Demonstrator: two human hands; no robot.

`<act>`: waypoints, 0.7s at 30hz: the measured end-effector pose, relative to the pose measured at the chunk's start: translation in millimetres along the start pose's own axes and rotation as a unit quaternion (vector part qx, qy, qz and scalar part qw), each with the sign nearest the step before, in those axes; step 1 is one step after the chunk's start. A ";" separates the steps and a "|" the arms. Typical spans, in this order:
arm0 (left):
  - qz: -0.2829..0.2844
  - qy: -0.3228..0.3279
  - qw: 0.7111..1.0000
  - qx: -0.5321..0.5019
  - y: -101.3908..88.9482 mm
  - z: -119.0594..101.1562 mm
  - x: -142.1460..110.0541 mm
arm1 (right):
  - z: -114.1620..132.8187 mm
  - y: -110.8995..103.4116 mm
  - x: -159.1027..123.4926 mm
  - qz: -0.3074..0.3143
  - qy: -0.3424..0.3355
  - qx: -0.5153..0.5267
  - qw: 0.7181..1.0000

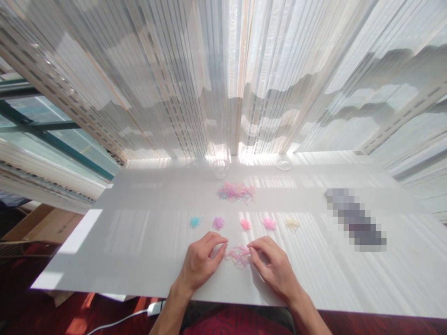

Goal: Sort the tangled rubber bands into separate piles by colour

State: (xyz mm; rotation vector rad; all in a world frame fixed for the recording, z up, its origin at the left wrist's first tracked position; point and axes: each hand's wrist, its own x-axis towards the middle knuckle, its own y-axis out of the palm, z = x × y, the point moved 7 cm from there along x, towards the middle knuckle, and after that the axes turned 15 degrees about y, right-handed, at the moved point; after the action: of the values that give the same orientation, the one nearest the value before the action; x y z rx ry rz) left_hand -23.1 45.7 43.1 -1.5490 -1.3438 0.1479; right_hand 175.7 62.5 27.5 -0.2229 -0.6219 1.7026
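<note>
A loose pile of thin, mixed-colour elastic bands lies on the white table between my hands. On its left side, my left hand is curled, with thumb and forefinger tips drawn close together. My right hand pinches at the pile's right edge; anything between its fingertips is too small to make out. Beyond the hands runs a row of small single-colour heaps: turquoise bands, purple bands, coral bands, pink bands and pale yellow bands.
Farther back sits a larger mixed heap of bands. Behind it stand a clear cup and a clear lid. A blurred-out dark object lies at right. Curtains hang along the table's far edge. A cardboard box is at left.
</note>
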 end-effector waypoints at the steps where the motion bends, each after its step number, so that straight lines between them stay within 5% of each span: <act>1: 0.024 0.008 1.000 -0.015 1.7 -3.6 -0.2 | 0.0 0.2 -0.2 -0.002 -0.003 -0.001 1.000; 7: 0.093 0.018 0.995 -0.022 10.9 -12.3 -3.6 | 2.9 5.8 -4.0 -0.012 -0.040 -0.056 0.998; 21: 0.080 0.030 0.996 -0.025 21.4 -22.4 -6.0 | 1.8 13.6 -4.6 -0.019 -0.049 -0.118 0.992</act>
State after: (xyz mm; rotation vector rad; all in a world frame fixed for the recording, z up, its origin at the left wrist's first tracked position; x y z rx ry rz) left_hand 3.5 31.0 34.7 -1.6918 -1.1842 0.1671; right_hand 164.4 56.2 21.1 -0.2928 -0.8970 1.6093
